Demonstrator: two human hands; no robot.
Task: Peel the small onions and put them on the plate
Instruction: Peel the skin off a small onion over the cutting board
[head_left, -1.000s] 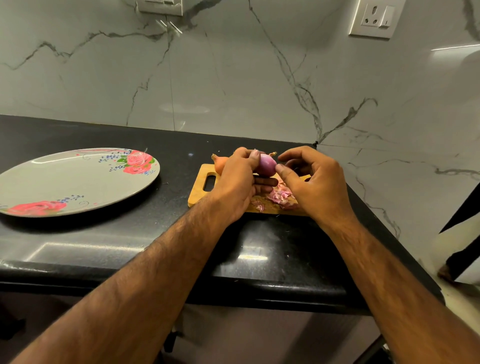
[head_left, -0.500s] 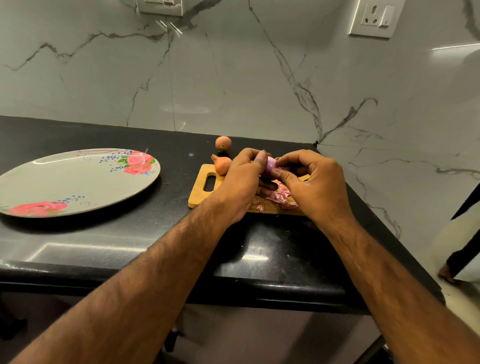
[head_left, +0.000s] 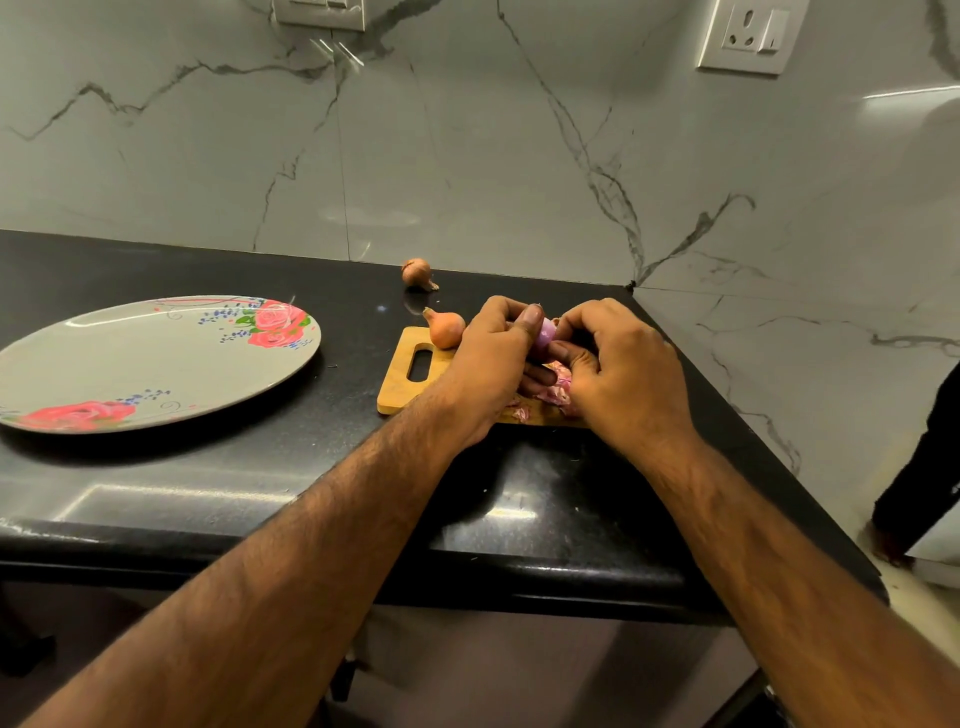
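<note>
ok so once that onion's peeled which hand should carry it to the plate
Left, probably. The left hand grips the purple onion, and the plate lies on the left side of the counter, so it need not cross the right hand, which pinches at the onion from the right.

Left hand (head_left: 488, 358) and right hand (head_left: 623, 374) pinch an onion (head_left: 545, 332) (purple).

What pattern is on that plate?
The grey plate has pink-red roses with green leaves and small blue sprigs, seen in the head view.
</note>
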